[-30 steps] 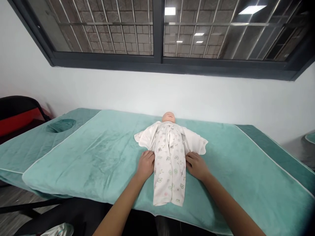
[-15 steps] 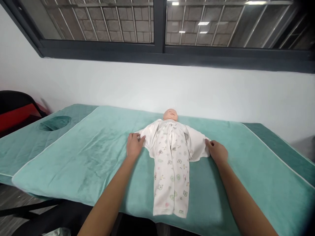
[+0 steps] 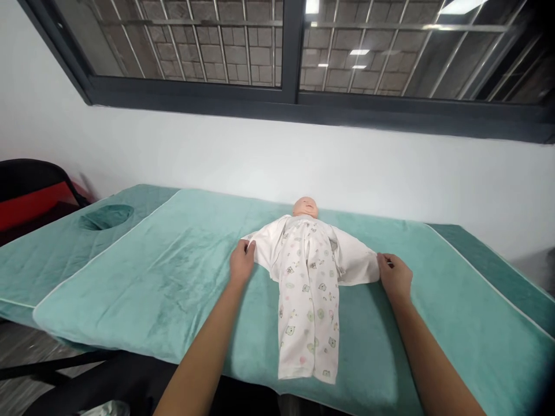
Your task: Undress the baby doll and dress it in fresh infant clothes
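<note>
Below a doll's head [image 3: 305,207], a garment [image 3: 309,300] lies spread wide

It rests on the green bed [image 3: 143,277], both sleeves [image 3: 356,260] stretched sideways. The left hand [image 3: 241,261] and right hand [image 3: 396,277] each pinch a sleeve end, thumb and fingers closed on cloth. An uneven tug could twist the garment askew or drag the doll along. Counted outward: one doll, one garment, two sleeves, two hands, one bed, one window [image 3: 186,95], one chair [image 3: 34,202]

The green-covered bed [image 3: 191,271] bears a doll [image 3: 305,206] and printed clothing [image 3: 303,312].
</note>
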Action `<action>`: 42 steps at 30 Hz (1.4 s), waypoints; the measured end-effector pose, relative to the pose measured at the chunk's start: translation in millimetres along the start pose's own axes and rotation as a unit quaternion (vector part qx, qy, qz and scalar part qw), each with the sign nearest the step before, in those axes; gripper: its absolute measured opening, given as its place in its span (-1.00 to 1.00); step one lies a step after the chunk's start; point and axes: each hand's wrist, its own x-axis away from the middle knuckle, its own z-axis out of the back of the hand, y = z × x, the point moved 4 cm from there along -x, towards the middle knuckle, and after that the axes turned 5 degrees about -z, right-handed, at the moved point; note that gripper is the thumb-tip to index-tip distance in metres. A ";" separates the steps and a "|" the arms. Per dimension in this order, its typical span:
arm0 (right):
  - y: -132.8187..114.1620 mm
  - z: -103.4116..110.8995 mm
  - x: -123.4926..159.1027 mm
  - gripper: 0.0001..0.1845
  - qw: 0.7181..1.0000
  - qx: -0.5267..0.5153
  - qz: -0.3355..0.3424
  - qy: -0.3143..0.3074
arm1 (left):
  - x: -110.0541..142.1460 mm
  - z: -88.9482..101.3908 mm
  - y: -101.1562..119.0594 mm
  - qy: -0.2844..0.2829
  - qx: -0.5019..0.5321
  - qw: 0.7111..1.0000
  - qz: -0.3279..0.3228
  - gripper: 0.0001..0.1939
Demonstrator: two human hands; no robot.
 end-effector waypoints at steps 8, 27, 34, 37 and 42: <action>-2.5 -15.2 8.1 -0.50 0.986 0.007 -0.095 -0.138 | 1.0 1.5 1.9 -0.008 -0.009 1.000 0.009 -0.68; -202.7 -54.7 47.3 -0.67 0.882 -0.192 0.168 -0.397 | 0.2 -0.9 -2.8 -0.019 -0.016 1.000 0.002 -0.63; -133.6 -78.0 31.3 -0.48 0.953 -0.236 0.049 -0.184 | 2.4 6.2 4.3 -0.013 0.006 1.000 -0.007 -0.63; -111.3 -94.9 33.6 -0.46 0.952 -0.239 0.036 -0.186 | 6.6 9.9 6.6 -0.008 0.044 0.999 -0.011 -0.61; -99.6 -105.8 29.4 -0.48 0.939 -0.257 0.022 -0.229 | 10.1 14.4 31.5 0.014 0.196 0.980 0.033 -0.61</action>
